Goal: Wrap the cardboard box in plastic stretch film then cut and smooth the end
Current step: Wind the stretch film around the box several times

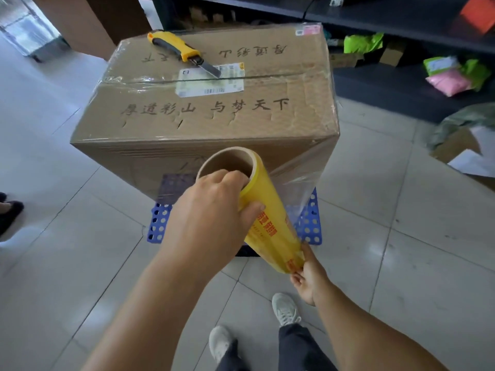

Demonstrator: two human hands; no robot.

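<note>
A large cardboard box point(209, 113) with printed characters and a white label stands on a blue perforated stool point(310, 226). Clear film covers its top and right side. A yellow utility knife point(182, 50) with its blade out lies on the box top. In front of the box I hold a yellow roll of stretch film point(270, 223) tilted, its open cardboard core facing up. My left hand point(211, 212) grips the upper end, fingers inside the core. My right hand point(308, 274) holds the lower end. A sheet of clear film point(297, 183) runs from the roll to the box's right corner.
Dark shelving point(401, 25) with green and pink parcels stands behind and to the right. Flattened cardboard and paper point(466, 151) lie on the floor at right. Another person's dark shoe point(10, 212) shows at the left edge. My own feet point(284, 309) stand on grey tiles below.
</note>
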